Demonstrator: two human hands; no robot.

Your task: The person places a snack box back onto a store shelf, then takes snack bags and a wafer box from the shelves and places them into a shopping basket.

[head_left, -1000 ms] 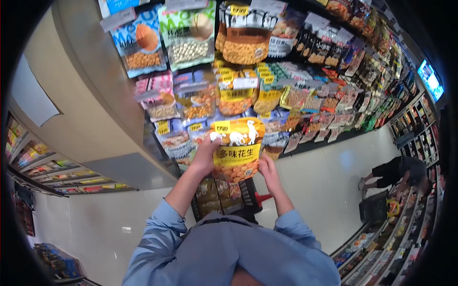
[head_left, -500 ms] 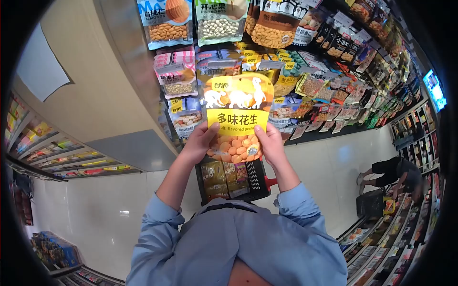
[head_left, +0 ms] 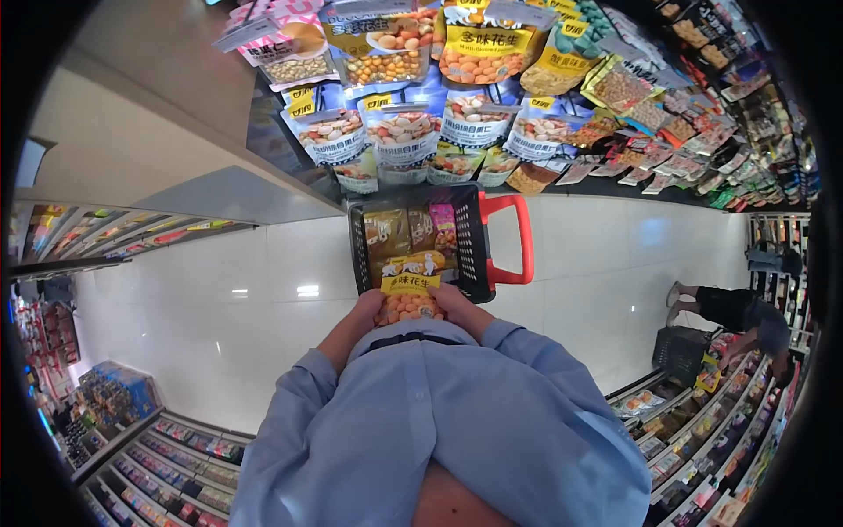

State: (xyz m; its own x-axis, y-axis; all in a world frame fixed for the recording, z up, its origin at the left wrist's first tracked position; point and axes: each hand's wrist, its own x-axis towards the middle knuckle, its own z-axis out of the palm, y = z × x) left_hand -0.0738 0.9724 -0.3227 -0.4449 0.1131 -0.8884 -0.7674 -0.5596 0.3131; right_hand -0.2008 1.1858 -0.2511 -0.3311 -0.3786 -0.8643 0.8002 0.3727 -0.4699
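Observation:
A yellow and orange bag of multi-flavored peanuts (head_left: 410, 283) is held between both hands, low in front of my belt. My left hand (head_left: 370, 306) grips its left edge and my right hand (head_left: 450, 300) its right edge; both are closed on it. The bag's front faces up, its upper part overlapping the near end of a black shopping basket (head_left: 475, 255) with a red handle (head_left: 527, 241). Inside the basket lie gold-brown packets (head_left: 386, 230) and a purple packet (head_left: 443, 227).
Ahead is a display of hanging nut bags (head_left: 402, 133), with similar peanut bags (head_left: 485, 53) in its upper row. A beige panel (head_left: 158, 149) stands at left. At right, a person (head_left: 746, 312) bends beside a dark basket (head_left: 680, 353) near low shelves (head_left: 702, 439).
Both hands have lowered the peanut bag from in front of the display toward my waist and the basket. The view has tilted, showing more of the basket and its red handle.

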